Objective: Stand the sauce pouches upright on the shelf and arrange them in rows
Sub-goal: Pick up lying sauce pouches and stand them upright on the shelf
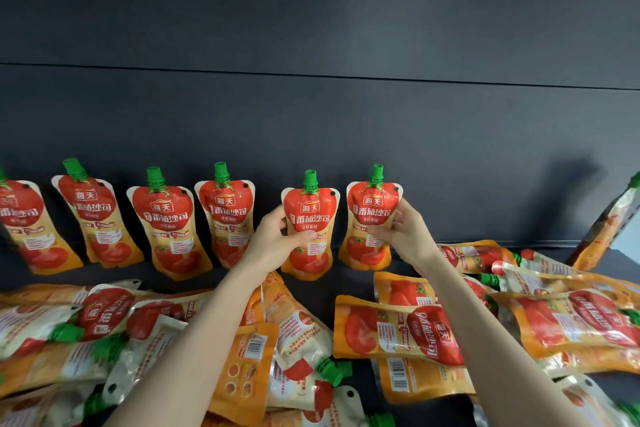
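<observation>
left grip (277, 236) round an upright sauce pouch (309, 215) on the shelf (349, 282), right grip (405, 229) holding the next pouch (372, 215), four more pouches (166, 229) standing leftward, another pouch (20, 222) cut off, fallen pouches (398, 329) heaped in front

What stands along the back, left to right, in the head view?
Red-and-orange plastic sauce pouch with green cap at the edge → second pouch → third pouch → fourth pouch → left hand → fifth pouch → sixth pouch → right hand → leaning pouch.

Both forearms are seen bare behind the left hand (277, 236) and the right hand (403, 229) (slender wrists, uncovered to the frame's edge).
</observation>
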Demonstrator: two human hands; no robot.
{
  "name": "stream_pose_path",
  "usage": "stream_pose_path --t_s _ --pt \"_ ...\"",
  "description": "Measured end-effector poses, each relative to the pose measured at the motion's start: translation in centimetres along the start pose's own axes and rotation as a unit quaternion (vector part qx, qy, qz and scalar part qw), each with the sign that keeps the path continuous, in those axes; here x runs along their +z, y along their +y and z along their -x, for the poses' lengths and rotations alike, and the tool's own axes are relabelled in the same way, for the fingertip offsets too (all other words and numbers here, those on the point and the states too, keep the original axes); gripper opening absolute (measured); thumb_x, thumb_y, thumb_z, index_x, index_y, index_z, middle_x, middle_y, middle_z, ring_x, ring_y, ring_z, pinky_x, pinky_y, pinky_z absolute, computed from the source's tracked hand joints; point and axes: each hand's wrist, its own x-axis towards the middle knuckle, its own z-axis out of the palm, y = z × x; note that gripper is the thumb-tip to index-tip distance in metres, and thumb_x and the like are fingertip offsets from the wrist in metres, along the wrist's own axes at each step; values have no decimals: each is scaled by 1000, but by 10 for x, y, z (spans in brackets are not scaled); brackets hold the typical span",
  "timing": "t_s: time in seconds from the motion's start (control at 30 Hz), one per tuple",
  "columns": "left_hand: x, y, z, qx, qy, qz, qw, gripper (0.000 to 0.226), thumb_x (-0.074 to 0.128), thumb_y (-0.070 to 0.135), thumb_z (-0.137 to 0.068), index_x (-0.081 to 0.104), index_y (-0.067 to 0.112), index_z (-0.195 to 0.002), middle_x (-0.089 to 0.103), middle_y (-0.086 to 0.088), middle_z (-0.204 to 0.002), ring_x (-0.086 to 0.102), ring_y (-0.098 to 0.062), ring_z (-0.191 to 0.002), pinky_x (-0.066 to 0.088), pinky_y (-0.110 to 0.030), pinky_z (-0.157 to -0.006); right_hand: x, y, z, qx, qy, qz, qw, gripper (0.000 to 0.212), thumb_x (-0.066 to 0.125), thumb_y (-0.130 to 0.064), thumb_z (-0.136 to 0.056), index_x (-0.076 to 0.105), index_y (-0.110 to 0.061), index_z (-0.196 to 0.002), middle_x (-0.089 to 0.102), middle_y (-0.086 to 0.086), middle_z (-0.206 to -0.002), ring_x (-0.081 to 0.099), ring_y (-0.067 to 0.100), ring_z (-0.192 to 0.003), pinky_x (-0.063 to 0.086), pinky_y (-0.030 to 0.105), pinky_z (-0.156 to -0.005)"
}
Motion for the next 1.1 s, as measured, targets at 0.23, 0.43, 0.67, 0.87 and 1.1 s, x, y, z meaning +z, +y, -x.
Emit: stream_pose_path --t_s 0.23,0.43,0.67,0.87,1.1 --pt "8 0 0 19 3 -12 1000 52 71 19 -80 49 17 -127 59 -1 -123 53 -15 -116 46 -33 -95 7 -1 -3 1 -6 -9 1000 44 70 -6 -81 51 -15 -120 64 1 -111 61 13 -101 51 24 -84" --pt "6 1 -2 9 -5 -59 998 56 71 23 -80 47 15 -130 58 -3 -127 53 -20 -120 47 -40 -99 8 1 -3 15 -5 32 999 50 69 -13 -83 48 -13 -128 62 5 -121 59 22 -113 49 43 -98" --pt "7 3 2 1 13 -124 992 56 69 31 -82 47 14 -130 57 -3 -129 54 -20 -120 46 -35 -96 10 -2 0 37 17 75 996 46 69 -20 -83 50 -10 -124 62 6 -123 60 24 -112 50 39 -95" --pt "-5 10 25 0 89 -210 974 44 65 39 -83 56 11 -114 65 -3 -110 63 -16 -97 51 -27 -77 -5 -6 24 39 52 113 991 41 72 -28 -81 56 -9 -113 64 0 -106 62 13 -92 48 15 -74" --pt "28 31 68 78 31 -169 982 17 65 32 -84 62 20 -96 62 12 -87 58 -2 -81 43 -10 -66 -56 2 77 42 38 201 978 27 70 -23 -83 63 -10 -106 67 -2 -97 64 15 -92 49 22 -77"
